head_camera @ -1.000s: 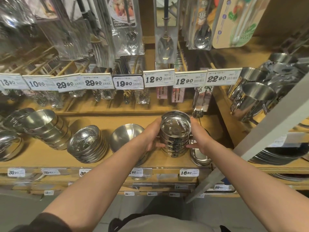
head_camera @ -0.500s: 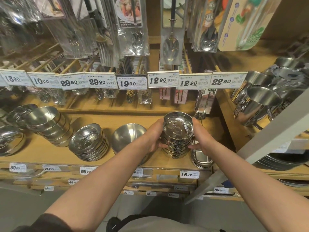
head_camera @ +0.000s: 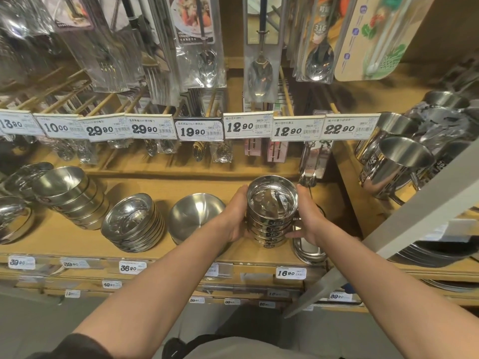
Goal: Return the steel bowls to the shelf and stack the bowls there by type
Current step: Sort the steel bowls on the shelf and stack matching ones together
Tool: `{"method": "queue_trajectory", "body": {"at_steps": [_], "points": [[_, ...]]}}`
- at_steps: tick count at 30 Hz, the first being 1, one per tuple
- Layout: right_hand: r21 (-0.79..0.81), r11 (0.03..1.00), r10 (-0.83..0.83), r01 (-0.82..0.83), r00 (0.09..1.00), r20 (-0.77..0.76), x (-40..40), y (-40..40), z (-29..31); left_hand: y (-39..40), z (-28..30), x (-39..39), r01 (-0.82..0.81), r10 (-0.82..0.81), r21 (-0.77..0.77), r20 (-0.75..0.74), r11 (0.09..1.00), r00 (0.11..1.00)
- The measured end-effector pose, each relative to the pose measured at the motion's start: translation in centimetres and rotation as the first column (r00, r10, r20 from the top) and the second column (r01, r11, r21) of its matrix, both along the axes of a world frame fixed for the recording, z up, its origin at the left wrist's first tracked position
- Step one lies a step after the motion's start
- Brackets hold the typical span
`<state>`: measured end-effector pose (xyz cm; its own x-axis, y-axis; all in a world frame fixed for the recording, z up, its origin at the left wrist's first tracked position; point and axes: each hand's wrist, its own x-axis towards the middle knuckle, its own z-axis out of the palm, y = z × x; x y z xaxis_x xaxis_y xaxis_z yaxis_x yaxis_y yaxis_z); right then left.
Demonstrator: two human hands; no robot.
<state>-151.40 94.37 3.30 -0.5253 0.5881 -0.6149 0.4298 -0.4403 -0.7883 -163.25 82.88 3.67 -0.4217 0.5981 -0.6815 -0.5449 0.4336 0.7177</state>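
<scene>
A stack of several small shiny steel bowls [head_camera: 271,203] stands on the wooden shelf [head_camera: 67,234], right of centre. My left hand [head_camera: 237,216] presses on its left side and my right hand [head_camera: 305,221] on its right side, so both grip the stack. A single matte steel bowl [head_camera: 193,216] sits just left of my left hand. Further left a leaning stack of flat shiny bowls [head_camera: 132,224] and a leaning stack of deeper matte bowls [head_camera: 68,193] rest on the same shelf.
Small steel trays [head_camera: 308,251] lie right behind my right hand. Steel mugs [head_camera: 394,167] crowd the side shelf at right. A white slanted bar [head_camera: 420,208] crosses the lower right. Packaged spoons and price tags [head_camera: 199,130] hang above. More steel dishes [head_camera: 13,218] sit far left.
The view has shifted slightly; both hands stay clasped around the small bowl stack, which holds the same place on the shelf.
</scene>
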Motion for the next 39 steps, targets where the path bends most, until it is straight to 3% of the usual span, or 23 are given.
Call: {"method": "queue_trajectory", "body": {"at_steps": [13, 18, 21, 27, 30, 35, 39], "points": [[-0.003, 1.0, -0.018, 0.018, 1.0, -0.002, -0.3, -0.3, 0.2, 0.2, 1.3, -0.3, 0.054, -0.054, -0.003, -0.081, 0.999, 0.995], [-0.015, 1.0, -0.02, 0.021, 1.0, 0.006, -0.2, -0.4, 0.4, -0.2, 1.6, -0.3, 0.048, -0.049, -0.019, -0.048, 0.999, 0.998], [-0.015, 0.999, -0.042, 0.042, 0.999, -0.002, 0.4, -0.4, 0.5, -1.0, 1.4, -0.5, 0.009, -0.009, -0.037, -0.002, 0.999, 1.0], [0.032, 0.992, -0.124, 0.126, 0.99, -0.067, 3.9, -2.2, -0.5, -5.1, 0.2, -1.2, -0.157, 0.159, 0.024, -0.081, 0.987, 0.984], [0.112, 0.984, -0.132, 0.14, 0.989, -0.071, 5.6, -4.2, -1.2, -7.6, -0.3, -0.9, -0.22, 0.225, 0.07, -0.079, 0.973, 0.971], [0.394, 0.918, 0.046, -0.047, 0.999, 0.011, 7.3, -8.1, -1.1, -11.1, -0.4, -0.6, -0.175, 0.188, 0.116, -0.106, 0.978, 0.977], [0.236, 0.969, -0.072, 0.073, 0.997, -0.011, 7.6, -10.9, -2.1, -15.0, 0.1, -0.6, -0.135, 0.158, 0.16, -0.138, 0.978, 0.978]]}}
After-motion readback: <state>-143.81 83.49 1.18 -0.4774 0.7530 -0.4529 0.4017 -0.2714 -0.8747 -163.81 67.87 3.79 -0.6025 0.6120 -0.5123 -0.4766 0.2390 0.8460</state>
